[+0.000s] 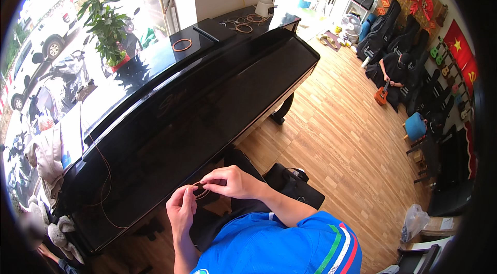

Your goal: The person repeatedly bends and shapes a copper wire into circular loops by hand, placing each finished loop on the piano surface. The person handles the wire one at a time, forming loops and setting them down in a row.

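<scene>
My left hand [181, 209] and my right hand [233, 181] meet in front of my lap, close to the near edge of a black upright piano [155, 142]. Fingertips of both are pinched on a small coil of thin copper-coloured wire [203, 195], part of which loops below the right fingers. A short dark piece shows between the two pinches, too small to name. On the piano top lie a round copper-coloured coil [190, 44], a dark slim stick [206, 34] and a tangle of wire coils [243, 26].
Loose wire [110, 170] trails over the piano's left end, near a beige cloth [47, 155] and a plush toy [61, 232]. A white camera [265, 4] and a potted plant [106, 25] stand behind. A black bag [295, 186] lies on the floor; a seated person holds a ukulele [381, 94].
</scene>
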`<state>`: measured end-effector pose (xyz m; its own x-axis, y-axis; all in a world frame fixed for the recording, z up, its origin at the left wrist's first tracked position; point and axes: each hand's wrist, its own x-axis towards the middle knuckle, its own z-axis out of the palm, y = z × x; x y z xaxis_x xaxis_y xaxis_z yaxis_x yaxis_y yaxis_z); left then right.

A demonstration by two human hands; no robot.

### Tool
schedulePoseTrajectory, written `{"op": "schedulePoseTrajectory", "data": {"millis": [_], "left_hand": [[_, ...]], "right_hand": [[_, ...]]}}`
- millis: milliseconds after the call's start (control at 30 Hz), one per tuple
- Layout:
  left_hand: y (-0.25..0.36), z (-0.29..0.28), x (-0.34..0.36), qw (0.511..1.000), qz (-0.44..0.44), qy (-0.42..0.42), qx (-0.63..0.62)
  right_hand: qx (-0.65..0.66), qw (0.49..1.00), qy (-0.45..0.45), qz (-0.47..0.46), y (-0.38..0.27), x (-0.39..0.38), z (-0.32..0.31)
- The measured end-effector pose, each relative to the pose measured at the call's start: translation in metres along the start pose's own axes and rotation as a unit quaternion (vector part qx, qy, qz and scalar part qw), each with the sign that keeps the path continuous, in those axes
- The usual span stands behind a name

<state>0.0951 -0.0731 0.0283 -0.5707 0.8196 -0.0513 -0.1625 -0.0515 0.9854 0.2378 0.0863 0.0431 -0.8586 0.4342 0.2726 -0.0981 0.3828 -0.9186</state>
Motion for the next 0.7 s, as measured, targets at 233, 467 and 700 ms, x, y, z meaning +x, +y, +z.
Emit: {"op": "schedulePoseTrajectory", "data": {"millis": [233, 467, 700], "left_hand": [[0.000, -0.002, 0.001, 0.999, 0.011, -0.006, 0.029], [0.002, -0.002, 0.001, 0.999, 0.012, 0.002, 0.036], [0.002, -0.003, 0.002, 1.000, 0.003, 0.004, 0.007]], "right_hand": [[-0.009, 0.997, -0.071, 0.025, 0.000, 0.002, -0.013], [0.162, 0.958, -0.161, 0.171, 0.003, 0.001, -0.017], [0.320, 0.897, -0.204, 0.228, 0.010, 0.000, -0.021]]}}
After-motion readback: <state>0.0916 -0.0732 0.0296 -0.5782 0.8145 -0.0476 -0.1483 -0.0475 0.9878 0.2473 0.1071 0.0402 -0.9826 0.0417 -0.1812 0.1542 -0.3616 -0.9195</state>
